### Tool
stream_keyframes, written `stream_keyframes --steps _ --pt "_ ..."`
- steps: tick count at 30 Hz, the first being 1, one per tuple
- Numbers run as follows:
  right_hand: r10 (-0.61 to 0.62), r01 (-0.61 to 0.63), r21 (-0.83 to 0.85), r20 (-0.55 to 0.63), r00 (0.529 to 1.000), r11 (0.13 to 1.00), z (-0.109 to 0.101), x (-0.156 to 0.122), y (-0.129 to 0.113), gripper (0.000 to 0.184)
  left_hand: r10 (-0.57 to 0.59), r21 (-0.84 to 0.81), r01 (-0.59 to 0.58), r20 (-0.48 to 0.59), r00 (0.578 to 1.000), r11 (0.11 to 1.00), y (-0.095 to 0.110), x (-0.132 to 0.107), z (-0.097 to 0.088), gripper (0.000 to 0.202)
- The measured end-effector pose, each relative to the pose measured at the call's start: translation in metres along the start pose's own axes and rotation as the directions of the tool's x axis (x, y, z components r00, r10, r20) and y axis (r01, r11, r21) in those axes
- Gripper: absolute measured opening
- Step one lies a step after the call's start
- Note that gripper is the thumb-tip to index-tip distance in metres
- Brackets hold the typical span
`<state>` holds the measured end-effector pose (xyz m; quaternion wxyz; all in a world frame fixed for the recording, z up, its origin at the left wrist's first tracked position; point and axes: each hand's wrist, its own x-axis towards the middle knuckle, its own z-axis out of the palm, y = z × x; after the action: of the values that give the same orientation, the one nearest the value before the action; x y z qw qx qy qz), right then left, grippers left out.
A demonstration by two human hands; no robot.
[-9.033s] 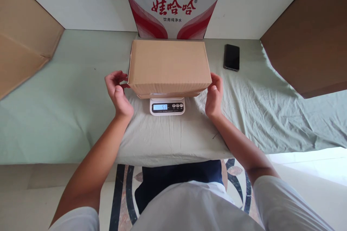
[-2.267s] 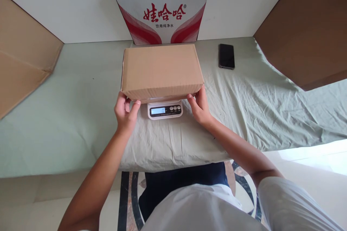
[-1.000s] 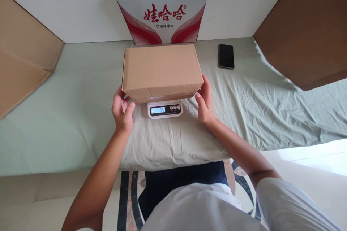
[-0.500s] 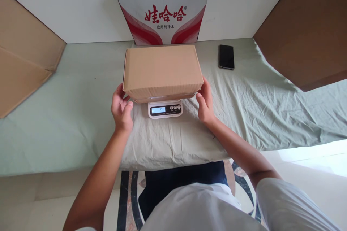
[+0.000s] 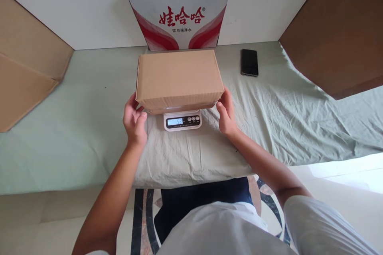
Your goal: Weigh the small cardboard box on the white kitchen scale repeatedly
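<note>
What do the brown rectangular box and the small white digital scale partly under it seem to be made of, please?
The brown rectangular box: matte, apparently corrugated cardboard, from the fine ridges along its front edge.
The small white digital scale: probably smooth hard plastic, given its rounded shell; the covered part is hidden.

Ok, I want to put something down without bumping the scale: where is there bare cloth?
Left: cloth between the left carton and left hand. Right: wrinkled cloth between the right hand, the phone and the right carton. Crowded: the middle, where both hands flank the box on the scale.
</note>
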<state>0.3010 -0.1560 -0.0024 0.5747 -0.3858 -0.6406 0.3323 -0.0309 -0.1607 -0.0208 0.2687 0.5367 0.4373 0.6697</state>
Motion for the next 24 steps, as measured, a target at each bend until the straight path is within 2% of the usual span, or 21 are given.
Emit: stream_keyframes --steps 7,24 --pt "0.022 -0.022 0.026 0.003 1.000 0.999 0.0015 0.0007 -0.0029 0.063 0.006 -0.023 -0.006 -0.012 1.000 1.000 -0.0020 -0.0016 -0.0004 0.062" --pt "0.050 -0.049 0.061 -0.011 0.999 0.997 0.0035 0.0013 -0.0051 0.060 -0.011 -0.057 0.012 0.021 1.000 0.998 -0.0013 -0.0036 -0.0010 0.061"
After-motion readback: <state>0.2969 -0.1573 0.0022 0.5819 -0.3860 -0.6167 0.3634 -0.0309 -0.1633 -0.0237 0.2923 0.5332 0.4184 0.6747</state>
